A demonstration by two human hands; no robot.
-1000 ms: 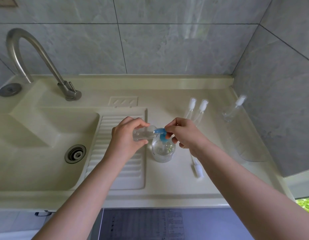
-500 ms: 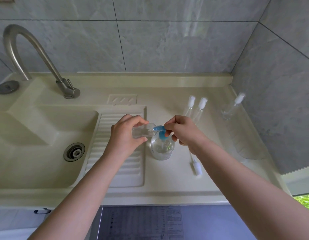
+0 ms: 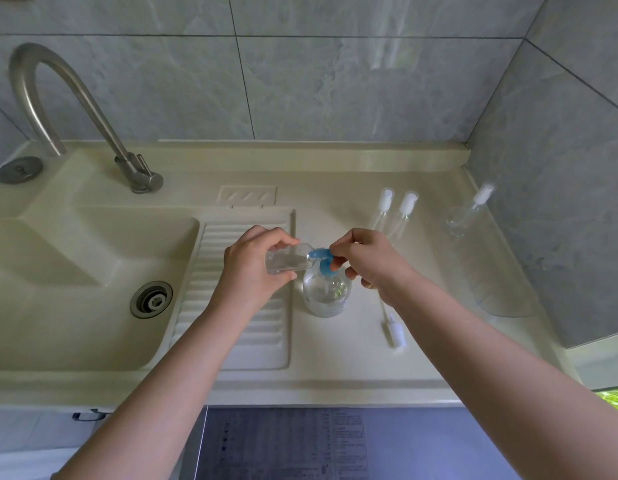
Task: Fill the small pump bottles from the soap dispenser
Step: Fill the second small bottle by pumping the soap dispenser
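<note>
Bottle (image 3: 287,262) in left grip (image 3: 253,265), mouth at nozzle (image 3: 319,254)

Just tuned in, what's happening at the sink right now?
A person is filling a small bottle from the soap dispenser on the counter. The left hand holds the bottle on its side, mouth against the blue pump spout. The right hand is on the pump head. A loose pump top lies on the counter beside the dispenser, and three more small bottles stand further back.

Clear small bottle (image 3: 286,262) sideways at upright soap dispenser's (image 3: 326,294) blue spout (image 3: 320,253)
</note>
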